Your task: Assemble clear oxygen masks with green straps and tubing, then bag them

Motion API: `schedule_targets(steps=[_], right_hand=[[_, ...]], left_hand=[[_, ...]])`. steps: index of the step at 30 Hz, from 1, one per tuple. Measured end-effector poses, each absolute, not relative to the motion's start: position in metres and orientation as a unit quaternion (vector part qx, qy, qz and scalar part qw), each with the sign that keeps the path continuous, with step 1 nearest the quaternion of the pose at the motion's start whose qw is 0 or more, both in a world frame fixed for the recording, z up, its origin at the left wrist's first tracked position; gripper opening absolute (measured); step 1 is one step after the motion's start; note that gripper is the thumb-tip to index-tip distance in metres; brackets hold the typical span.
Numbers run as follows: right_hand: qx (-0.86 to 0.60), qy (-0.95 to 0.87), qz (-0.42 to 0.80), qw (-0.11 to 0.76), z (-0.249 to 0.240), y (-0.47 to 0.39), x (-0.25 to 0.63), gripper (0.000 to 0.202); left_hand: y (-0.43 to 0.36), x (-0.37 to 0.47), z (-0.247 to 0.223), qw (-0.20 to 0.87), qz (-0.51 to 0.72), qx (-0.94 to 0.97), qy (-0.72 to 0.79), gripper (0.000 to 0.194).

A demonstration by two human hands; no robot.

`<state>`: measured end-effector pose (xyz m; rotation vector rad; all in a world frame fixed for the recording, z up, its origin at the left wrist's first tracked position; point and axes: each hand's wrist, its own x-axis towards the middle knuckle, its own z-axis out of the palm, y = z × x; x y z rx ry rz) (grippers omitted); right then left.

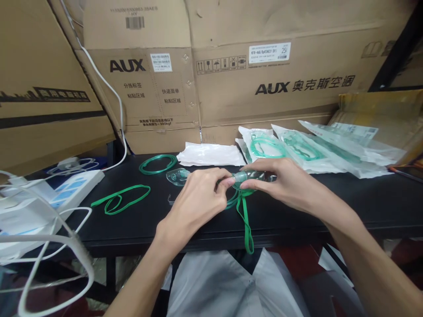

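Both hands meet over the middle of the black table (pixel 277 220). My right hand (pixel 280 178) is closed round a clear plastic mask (pixel 261 176) with a pale green connector (pixel 240 177). The fingertips of my left hand (pixel 208 189) pinch at the connector's left end; the small part between them is mostly hidden. A green elastic strap (pixel 245 224) hangs from the mask over the table's front edge, and thin green tubing (pixel 232 201) lies beneath. Left of my left hand is another clear mask piece (pixel 177 176), partly covered by that hand.
Coiled green tubing (pixel 157 164) and a loose green strap (pixel 127 199) lie to the left. A white wrapper (pixel 210 154) and packaged masks (pixel 264 145) line the back. White cables and a power strip (pixel 77 189) are at far left; cardboard boxes (pixel 228 97) stand behind.
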<state>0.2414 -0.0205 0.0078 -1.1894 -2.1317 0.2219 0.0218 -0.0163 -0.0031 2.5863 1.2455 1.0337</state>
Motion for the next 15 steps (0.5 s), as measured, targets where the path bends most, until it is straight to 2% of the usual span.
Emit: schedule_targets(steps=[6,11,15], right_hand=[[-0.414,-0.844,0.088,0.329,0.001,-0.011,0.245,0.031],[-0.374,-0.875,0.091,0.294,0.004,0.002,0.250,0.033],[-0.337,-0.901,0.067,0.263,0.002,0.016,0.244,0.026]], left_hand=[[-0.012,-0.005,0.000,0.082,0.251,0.872,0.411,0.032],[-0.019,-0.035,-0.012,0.059,0.227,0.890,0.392,0.028],[-0.033,-0.036,-0.029,0.038,0.237,0.884,0.402,0.029]])
